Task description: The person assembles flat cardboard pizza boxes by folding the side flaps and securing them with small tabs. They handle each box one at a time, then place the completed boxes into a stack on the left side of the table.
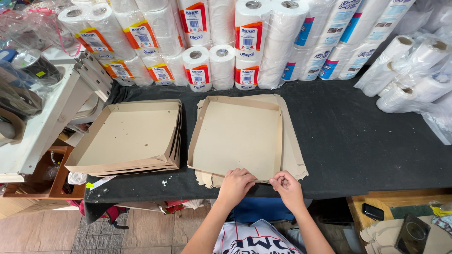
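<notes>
The left hand (235,185) and the right hand (286,184) meet at the near edge of a shallow cardboard tray (235,137), each grip closed in a pinch on the thin near wall, the fingertips almost touching one another. The tray lies on the black-covered table (358,141), directly ahead of the grip, resting on a pile of flat cardboard blanks (294,155) that protrude to the right of the grip and just beneath it. The material appears light, thin and moderately stiff; it likely creases if bent against its scored folds, so the walls and corners are the suitable holding points, not the unsupported floor panel. The tray sits open side up, its long axis running away from the grip toward the far edge of the table. To the left of the grip stands a stack of finished trays (127,138), nested and slightly skewed. Beyond both, wrapped paper rolls (221,42) line the back of the table.
</notes>
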